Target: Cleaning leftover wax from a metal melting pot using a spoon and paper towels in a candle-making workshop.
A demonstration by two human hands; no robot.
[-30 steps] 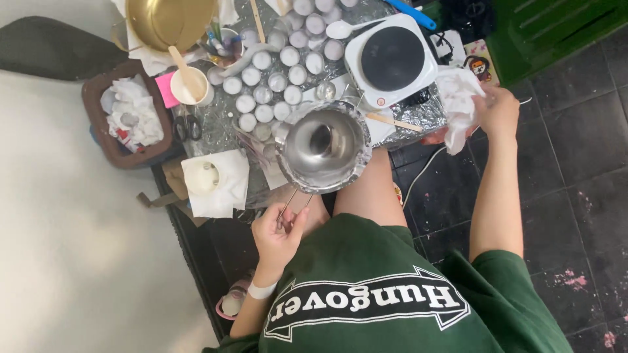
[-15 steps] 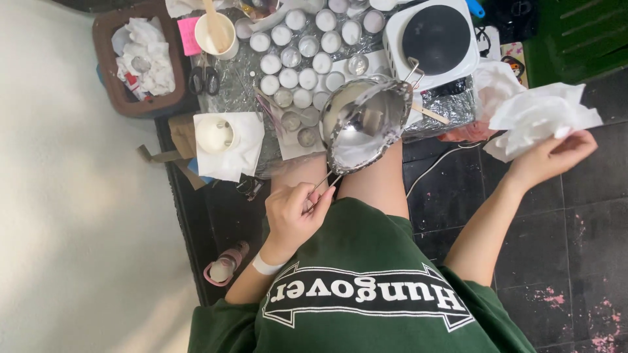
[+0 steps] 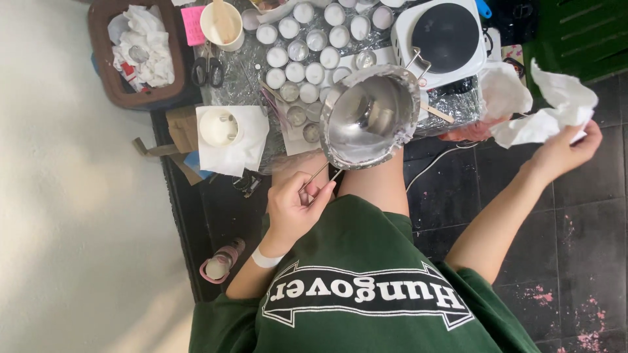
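Two hands busy: left hand [image 3: 294, 209] grips the tilted steel melting pot [image 3: 369, 117]'s wire handle; right hand [image 3: 562, 147] clutches crumpled white tissue [image 3: 543, 111] right of it; residue might drip onto the person's leg.

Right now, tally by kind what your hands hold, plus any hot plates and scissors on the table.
Metal pot: 1
Crumpled paper, held: 1
Hot plate: 1
Scissors: 1
Total: 4
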